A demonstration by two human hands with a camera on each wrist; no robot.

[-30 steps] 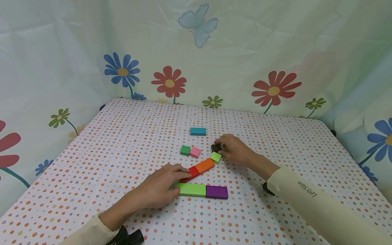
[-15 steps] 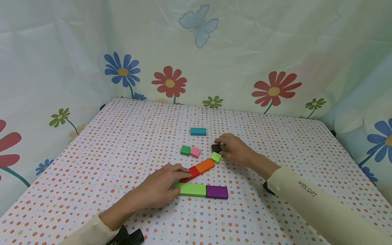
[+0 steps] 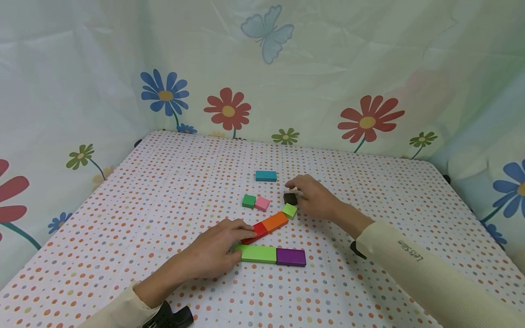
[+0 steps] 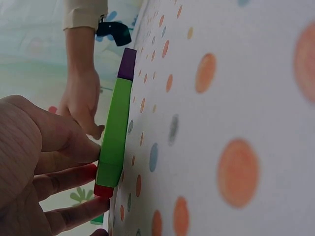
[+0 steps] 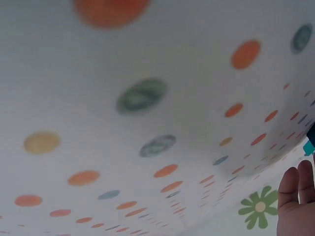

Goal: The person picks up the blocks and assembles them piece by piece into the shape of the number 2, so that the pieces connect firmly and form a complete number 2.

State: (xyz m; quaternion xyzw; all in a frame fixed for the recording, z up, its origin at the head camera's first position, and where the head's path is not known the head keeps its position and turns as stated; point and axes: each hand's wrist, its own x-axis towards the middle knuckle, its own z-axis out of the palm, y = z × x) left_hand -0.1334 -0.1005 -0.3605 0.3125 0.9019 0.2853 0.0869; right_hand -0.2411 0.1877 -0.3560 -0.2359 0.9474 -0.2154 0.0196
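Observation:
My left hand (image 3: 215, 248) rests its fingertips on the red block (image 3: 259, 231), which is end to end with the orange block (image 3: 275, 221). Its thumb is against the long light green block (image 4: 115, 128), whose far end meets the purple block (image 3: 290, 257). At the orange block's far corner lies a small light green block (image 3: 289, 211), with the black block (image 3: 290, 199) just behind it. My right hand (image 3: 316, 198) is beside the black block, its index finger stretched out above and past it. In the right wrist view only part of the right hand (image 5: 298, 206) shows.
A dark green block (image 3: 248, 201) and a pink block (image 3: 262, 203) touch, left of the black one. Farther back lies a blue block (image 3: 265, 176). A dotted cloth (image 3: 197, 173) covers the table; a flowered curtain (image 3: 311, 82) stands behind.
My right hand has loosened from the black block, its fingers lifting and spreading slightly. The black block stays in place. The left hand has not moved.

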